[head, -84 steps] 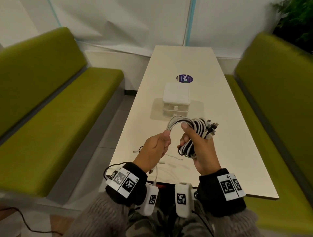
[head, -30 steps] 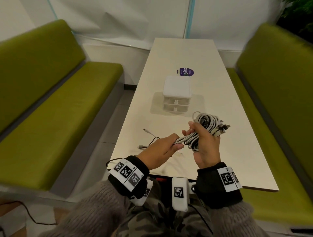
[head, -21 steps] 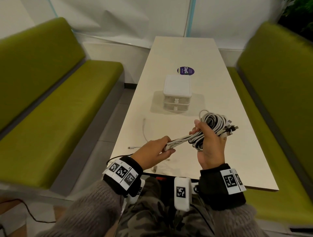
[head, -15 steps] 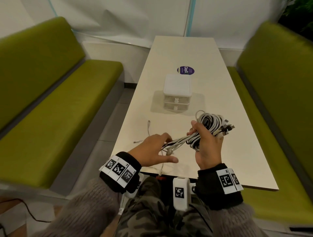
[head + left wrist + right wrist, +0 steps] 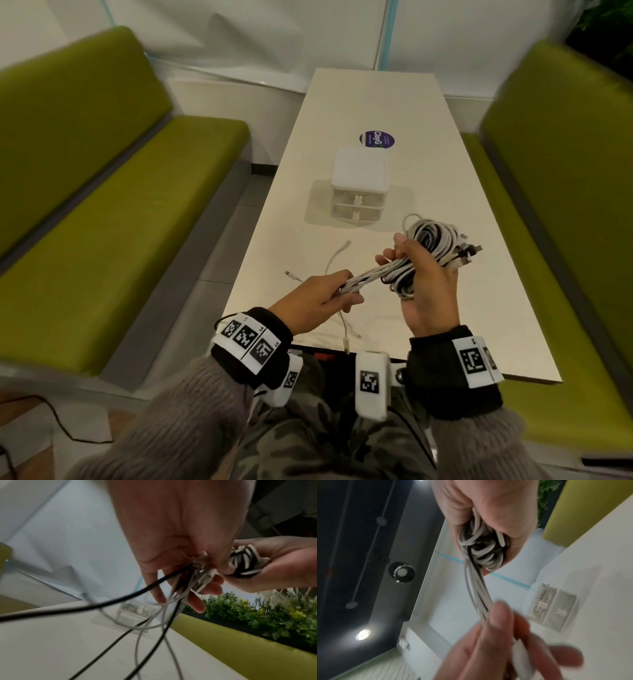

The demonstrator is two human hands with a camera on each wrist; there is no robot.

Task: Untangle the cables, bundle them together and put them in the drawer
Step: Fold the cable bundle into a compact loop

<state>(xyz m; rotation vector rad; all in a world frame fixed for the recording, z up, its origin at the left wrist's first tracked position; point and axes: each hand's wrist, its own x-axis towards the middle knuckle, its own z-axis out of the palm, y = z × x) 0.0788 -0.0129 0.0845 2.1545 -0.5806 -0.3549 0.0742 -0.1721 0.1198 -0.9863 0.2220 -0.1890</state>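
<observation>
A coil of white and black cables [image 5: 433, 240] is held above the table by my right hand [image 5: 423, 274], whose fingers wrap round it; the coil [image 5: 481, 547] fills that palm in the right wrist view. Several strands [image 5: 373, 275] run taut from the coil to my left hand [image 5: 329, 296], which grips them. Loose ends [image 5: 337, 255] trail from that hand onto the table, and black and white strands [image 5: 120, 615] hang below it. The small white drawer unit [image 5: 359, 186] stands mid-table beyond the hands, both drawers pushed in; it also shows as the drawer unit [image 5: 551, 607].
The long white table [image 5: 479, 308] runs away from me, with a round purple sticker [image 5: 376, 139] behind the drawer unit. Green benches stand on the left [image 5: 102, 222] and right [image 5: 565, 205]. Plants [image 5: 257, 612] sit behind the right bench.
Over the last half second my left hand went from a loose open reach to gripping the strands and drawing them taut. The coil stayed in my right hand, shifted slightly right.
</observation>
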